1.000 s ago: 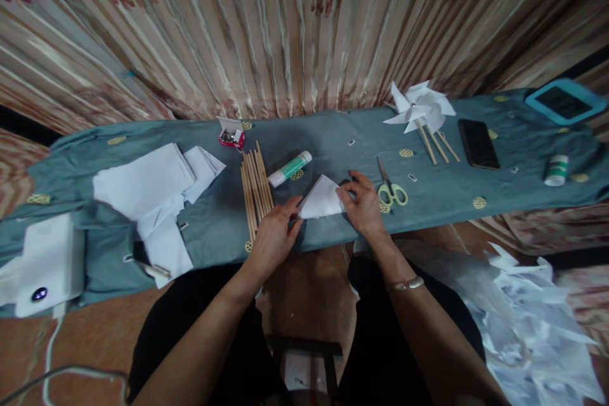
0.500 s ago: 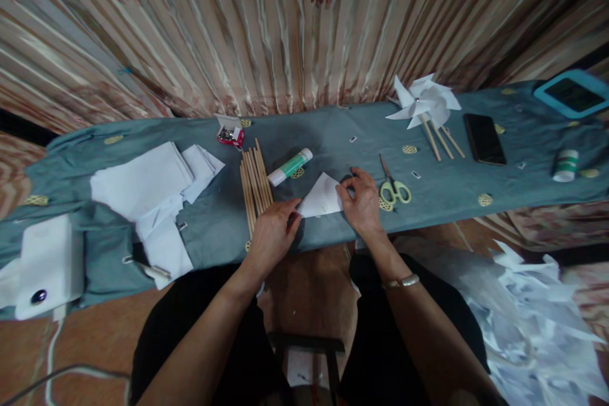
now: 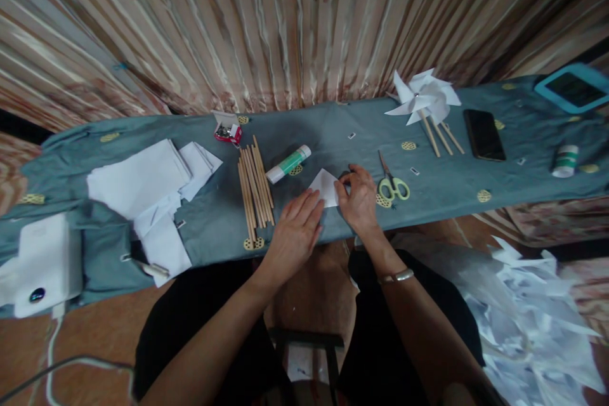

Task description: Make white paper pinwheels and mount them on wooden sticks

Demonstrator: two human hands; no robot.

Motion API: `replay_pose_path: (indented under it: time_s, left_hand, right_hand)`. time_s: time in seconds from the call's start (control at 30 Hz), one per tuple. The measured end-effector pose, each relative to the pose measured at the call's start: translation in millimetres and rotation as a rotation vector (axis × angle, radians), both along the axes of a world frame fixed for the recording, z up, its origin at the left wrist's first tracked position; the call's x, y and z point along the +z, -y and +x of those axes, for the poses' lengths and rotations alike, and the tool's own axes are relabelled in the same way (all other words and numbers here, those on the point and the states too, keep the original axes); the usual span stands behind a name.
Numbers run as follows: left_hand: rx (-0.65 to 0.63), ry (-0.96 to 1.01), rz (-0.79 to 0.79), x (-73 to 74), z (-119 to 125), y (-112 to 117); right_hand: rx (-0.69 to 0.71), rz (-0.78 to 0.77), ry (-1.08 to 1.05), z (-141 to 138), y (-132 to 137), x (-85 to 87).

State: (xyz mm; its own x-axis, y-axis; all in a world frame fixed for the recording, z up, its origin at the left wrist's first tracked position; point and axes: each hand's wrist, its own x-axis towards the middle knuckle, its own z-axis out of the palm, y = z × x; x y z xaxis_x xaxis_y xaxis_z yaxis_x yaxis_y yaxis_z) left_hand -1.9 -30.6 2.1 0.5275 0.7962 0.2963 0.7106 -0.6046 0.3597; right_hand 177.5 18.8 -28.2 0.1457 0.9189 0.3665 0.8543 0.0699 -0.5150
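A small folded piece of white paper (image 3: 326,187) lies on the cloth in front of me. My left hand (image 3: 295,225) rests over its left part with fingers stretched out flat, hiding that side. At the right corner, thumb and forefinger of my right hand (image 3: 356,196) pinch the paper. Green-handled scissors (image 3: 392,185) lie just right of that hand. Beyond my left hand is a glue stick (image 3: 288,163), and to its left a bundle of thin wooden sticks (image 3: 255,187).
White paper sheets (image 3: 143,177) are stacked at left, near a white device (image 3: 47,266) with a cable. A red box of pins (image 3: 228,133) stands behind. Paper pinwheels (image 3: 423,98), a phone (image 3: 484,134) and another glue stick (image 3: 566,161) lie at right. White paper pinwheels (image 3: 537,323) fill a bag below.
My left hand has moved right from the paper's left corner and now lies flat over it. Less of the paper shows. My right hand keeps its pinch at the right corner.
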Motion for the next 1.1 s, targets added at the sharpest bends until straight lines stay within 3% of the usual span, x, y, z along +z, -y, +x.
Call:
replay_pose_path:
  time_s: [0.13, 0.3, 0.47, 0.63, 0.8, 0.97, 1.1]
  left_hand:
    - [-0.070, -0.055, -0.056, -10.2, 15.0, 7.2]
    - [-0.068, -0.109, -0.077, -18.7, 14.5, 6.3]
    - [-0.075, -0.152, -0.066, -17.8, 13.8, 5.8]
    - [-0.057, -0.198, -0.074, -14.6, 16.0, 6.2]
    - [-0.058, -0.210, -0.080, -12.9, 16.1, 5.0]
    - [-0.062, -0.184, -0.055, -14.7, -1.8, 9.8]
    - [-0.007, -0.183, -0.034, -15.3, -29.2, 20.7]
  right_hand:
    - [0.007, 0.005, -0.011, -1.1, 0.9, 1.2]
    - [-0.001, -0.036, -0.009, -0.5, 0.1, 0.6]
    - [0.023, -0.017, 0.000, -0.3, 1.9, 2.1]
    - [0.060, -0.019, 0.175, -3.6, 21.6, 5.5]
    - [-0.013, -0.051, 0.265, 15.3, 42.3, 1.5]
    - [-0.121, -0.042, 0.261, 44.7, 46.7, -1.1]
    - [-0.136, -0.036, 0.229, 51.5, 47.1, -5.0]
